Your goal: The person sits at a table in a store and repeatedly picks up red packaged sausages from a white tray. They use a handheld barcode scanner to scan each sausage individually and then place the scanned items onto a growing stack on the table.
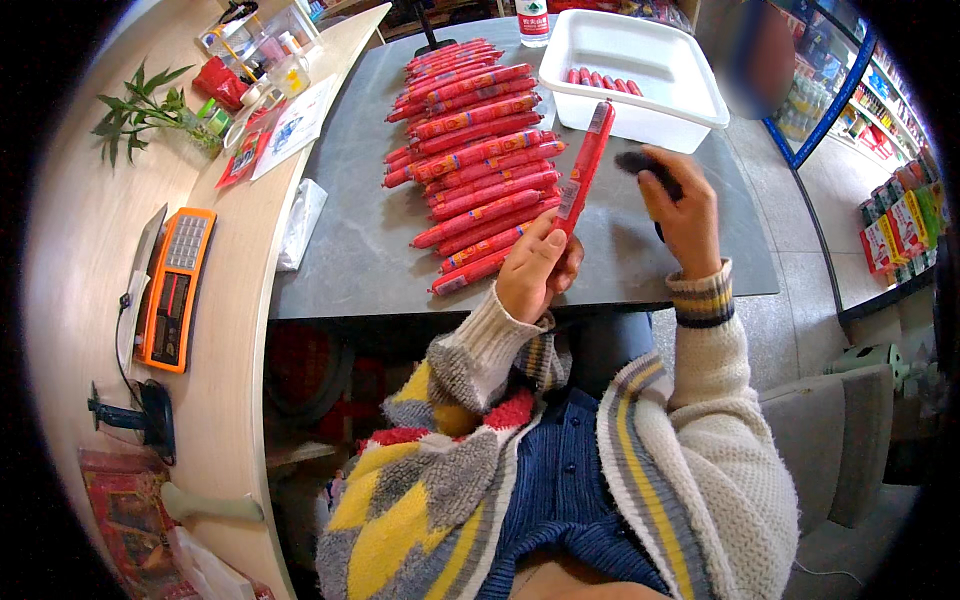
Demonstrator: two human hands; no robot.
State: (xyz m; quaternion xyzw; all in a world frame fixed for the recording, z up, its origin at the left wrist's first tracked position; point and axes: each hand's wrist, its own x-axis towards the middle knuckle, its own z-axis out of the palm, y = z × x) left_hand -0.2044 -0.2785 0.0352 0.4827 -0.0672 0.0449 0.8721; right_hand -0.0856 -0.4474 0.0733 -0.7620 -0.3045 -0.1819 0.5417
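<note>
My left hand [536, 266] grips the lower end of a red plastic-wrapped sausage [583, 169], which points up and slightly right above the table. In my right hand [682, 210] is a black tool [660, 171], too blurred to name exactly; it is held apart from the sausage. A long stack of similar wrapped sausages [480, 169] lies on the grey table [341, 225], left of the held one. Beyond my hands stands a white plastic tub [637, 124], with several short red sausage pieces [604, 80] inside.
A water bottle [533, 22] stands by the tub. On the left, a wooden counter [232, 285] carries an orange scale [174, 289], a potted plant [150, 109] and papers. A tissue pack [302, 225] lies at the table's left edge. A grey chair [825, 435] is at right.
</note>
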